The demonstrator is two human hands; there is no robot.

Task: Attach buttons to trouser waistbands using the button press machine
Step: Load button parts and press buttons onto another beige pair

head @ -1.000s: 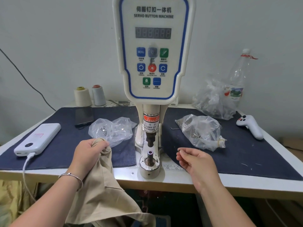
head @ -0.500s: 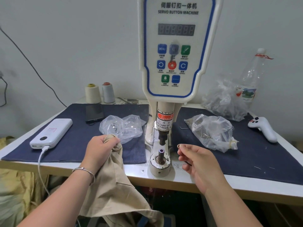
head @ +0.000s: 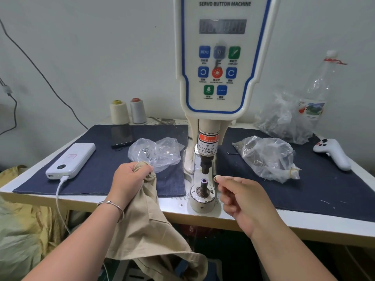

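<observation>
Machine: the tall white servo button machine with the blue-edged control panel (head: pixel 222 57) stands mid-table, its dark upper punch (head: pixel 206 167) hanging right above the lower die post with the purple tip (head: pixel 204 182). Nothing sits between them, so the press spot is open for loading.

Right hand: the right hand (head: pixel 243 201) is just right of the die post, thumb and forefinger pinched together on a small pale round button (head: pixel 216 178), other fingers loosely curled under. Held at the fingertips like that so it can be dropped onto the die or punch without big fingers getting in there, I'd guess. The "take care of your finger" label is right above.

Left hand: the left hand (head: pixel 129 179) is on the near left of the machine, fingers curled tight round a bunched bit of the beige cotton trousers (head: pixel 146 226). The rest of the cloth hangs off the near table edge. Looks like it's parked there, waistband end kept ready to slide over the die once the button is seated.

Task progress: button not loaded yet, fabric not under the punch, so my read is we're at the loading step.

Supplies: a crumpled clear plastic bag with metal bits (head: pixel 156 153) lies far of the left hand, another clear plastic bag of small parts (head: pixel 267 157) to the right of the machine, both within easy reach on the dark blue denim mat (head: pixel 101 171).

Other stuff: a white power bank with a cable (head: pixel 71 160) far left, a white game-style controller (head: pixel 332 153) far right.
</observation>
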